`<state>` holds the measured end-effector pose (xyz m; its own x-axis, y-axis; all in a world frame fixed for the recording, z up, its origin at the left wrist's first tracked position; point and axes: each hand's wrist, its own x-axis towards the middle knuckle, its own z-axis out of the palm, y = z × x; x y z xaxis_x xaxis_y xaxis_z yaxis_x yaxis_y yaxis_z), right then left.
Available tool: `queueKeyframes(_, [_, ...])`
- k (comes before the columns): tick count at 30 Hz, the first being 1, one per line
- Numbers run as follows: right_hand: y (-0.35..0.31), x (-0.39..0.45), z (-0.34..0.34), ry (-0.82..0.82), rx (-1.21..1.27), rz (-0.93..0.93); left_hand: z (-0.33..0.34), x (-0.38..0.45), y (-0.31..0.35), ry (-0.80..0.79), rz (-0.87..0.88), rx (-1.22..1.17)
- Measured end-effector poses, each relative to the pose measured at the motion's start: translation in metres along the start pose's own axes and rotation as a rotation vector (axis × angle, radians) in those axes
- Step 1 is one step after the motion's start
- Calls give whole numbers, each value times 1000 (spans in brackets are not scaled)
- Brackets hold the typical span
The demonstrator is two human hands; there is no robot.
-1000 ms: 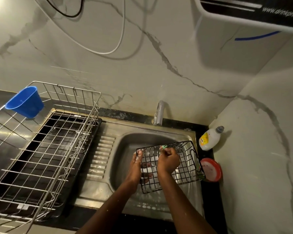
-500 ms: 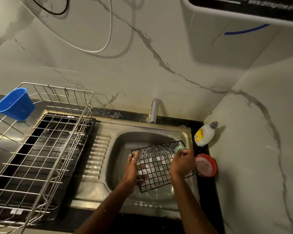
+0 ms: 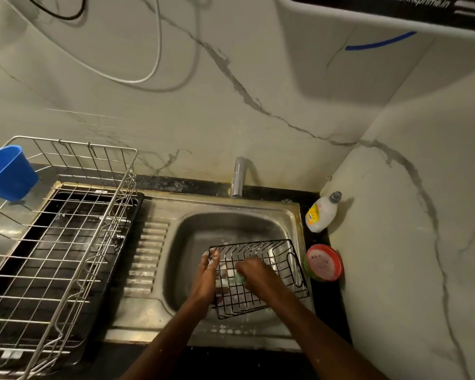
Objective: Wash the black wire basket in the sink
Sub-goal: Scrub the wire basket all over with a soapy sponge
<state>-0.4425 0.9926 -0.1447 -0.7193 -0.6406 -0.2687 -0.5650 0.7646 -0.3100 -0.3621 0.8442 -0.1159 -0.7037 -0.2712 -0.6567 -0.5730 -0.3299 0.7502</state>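
Mid-scrub, I'd say: the black wire basket (image 3: 258, 278) sits tilted in the sink (image 3: 231, 223), lower centre of frame. The left hand (image 3: 207, 272) grips its left rim; the right hand (image 3: 251, 271) clutches a green sponge (image 3: 239, 278) against the wires. Suds show; rinsing likely remains. Upper right, an appliance (image 3: 395, 9) reads "drinkprime.in".

**Count at the sink**

One black wire basket (image 3: 261, 278), one green sponge (image 3: 239, 278), one sink (image 3: 181, 242), one tap (image 3: 238, 176). Two hands: left (image 3: 207, 278), right (image 3: 254, 272). One steel dish rack (image 3: 58, 242), one blue cup (image 3: 7, 172), one white bottle (image 3: 322, 212), one red-lidded tub (image 3: 324, 262).
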Motion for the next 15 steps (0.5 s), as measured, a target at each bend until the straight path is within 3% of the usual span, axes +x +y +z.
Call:
queueKeyframes(2, [30, -8, -9, 68, -203, 51, -3, 3, 2, -1, 6, -4])
queueKeyframes(4, [49, -16, -18, 37, -344, 140, -7, 5, 6, 3, 14, 23])
queueKeyframes(8, [49, -24, -18, -203, -201, 258, -8, 6, 12, 16, 52, 124])
queueKeyframes(11, [54, -24, -20, -261, -72, 231, -9, 10, 10, 21, 94, 188])
queueKeyframes(13, [60, -30, -32, -144, 17, 203, -13, 13, 9, 47, 97, 202])
queueKeyframes(15, [69, -38, -50, 99, 183, 239, -22, 19, 7, 93, 100, 197])
